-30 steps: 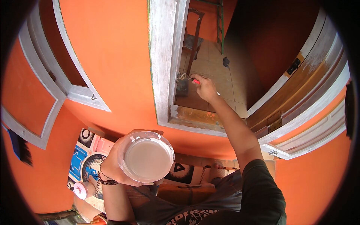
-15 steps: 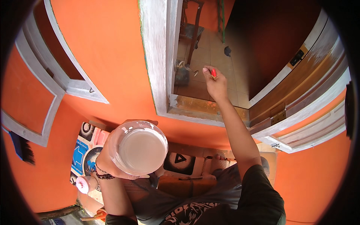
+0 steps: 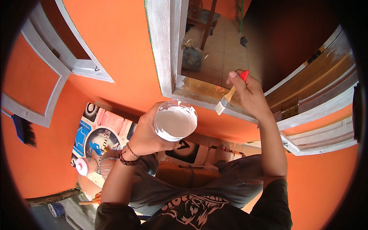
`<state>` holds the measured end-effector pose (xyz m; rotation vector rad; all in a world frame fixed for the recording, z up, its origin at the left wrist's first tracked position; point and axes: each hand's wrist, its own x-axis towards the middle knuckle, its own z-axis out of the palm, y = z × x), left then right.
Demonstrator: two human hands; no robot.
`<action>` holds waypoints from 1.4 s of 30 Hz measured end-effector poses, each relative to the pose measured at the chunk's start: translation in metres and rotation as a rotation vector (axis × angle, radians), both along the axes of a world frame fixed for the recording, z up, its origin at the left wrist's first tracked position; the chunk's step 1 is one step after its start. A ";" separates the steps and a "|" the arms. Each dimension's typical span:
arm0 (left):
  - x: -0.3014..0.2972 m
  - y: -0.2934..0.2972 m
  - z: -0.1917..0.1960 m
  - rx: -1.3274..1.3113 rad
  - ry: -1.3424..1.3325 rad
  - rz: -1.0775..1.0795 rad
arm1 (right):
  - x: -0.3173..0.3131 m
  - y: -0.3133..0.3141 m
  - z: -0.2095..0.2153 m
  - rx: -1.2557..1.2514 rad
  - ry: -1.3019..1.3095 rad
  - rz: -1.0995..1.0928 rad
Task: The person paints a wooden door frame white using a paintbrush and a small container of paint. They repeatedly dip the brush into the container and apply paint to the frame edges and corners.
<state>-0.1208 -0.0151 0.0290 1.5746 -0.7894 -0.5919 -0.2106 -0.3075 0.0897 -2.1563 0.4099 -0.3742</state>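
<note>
Orange wall [image 3: 126,50] fills most of the view; set into it, a white-washed wooden door frame [image 3: 165,46] with patchy paint, its lower sill [image 3: 203,90] showing bare brown wood; tiled floor [image 3: 226,42] visible through the opening. At left, a grey-white window frame [image 3: 73,57] on the same wall; at right, a brown wooden door leaf [image 3: 326,65] swung open, hinge visible near its lower edge.

Below, printed sheets [image 3: 99,130] in blue, white and pink spread on the floor; a small pink-topped tin [image 3: 85,165] rests on them, well apart from both hands.

Left hand [image 3: 147,134]: fingers wrapped around the side of a clear cup of white paint [image 3: 175,120], pressed against its wall; cup held up in mid-air, roughly level, mouth toward the camera, paint smeared on the rim; beaded bracelets [image 3: 128,157] on the wrist.

Right hand [image 3: 249,94]: raised toward the sill, fingers closed around the handle of a small paintbrush [image 3: 230,94]; handle end red, shaft pale wood, white-loaded bristles pointing down-left, just beside the lower edge of the frame; contact with the wood cannot be told. Brush and cup are near each other, not touching.
</note>
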 end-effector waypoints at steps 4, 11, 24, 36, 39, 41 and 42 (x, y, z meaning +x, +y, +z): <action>-0.021 -0.015 -0.017 0.085 -0.124 -0.015 | -0.006 0.002 0.010 0.176 0.041 0.068; -0.039 -0.028 -0.025 0.001 -0.294 -0.115 | 0.007 0.017 -0.009 0.331 -0.070 0.184; -0.060 -0.019 0.000 0.040 -0.349 -0.201 | 0.053 0.050 -0.059 -0.199 -0.014 0.321; -0.052 -0.009 0.010 0.082 -0.352 -0.222 | 0.084 0.059 -0.100 -0.592 -0.264 0.417; -0.050 -0.008 0.011 0.091 -0.342 -0.228 | 0.069 0.065 -0.102 -0.673 -0.325 0.381; -0.049 -0.008 0.012 0.087 -0.357 -0.215 | 0.057 0.068 -0.107 -0.648 -0.328 0.403; -0.049 -0.008 0.012 0.083 -0.361 -0.207 | 0.058 0.068 -0.112 -0.689 -0.297 0.417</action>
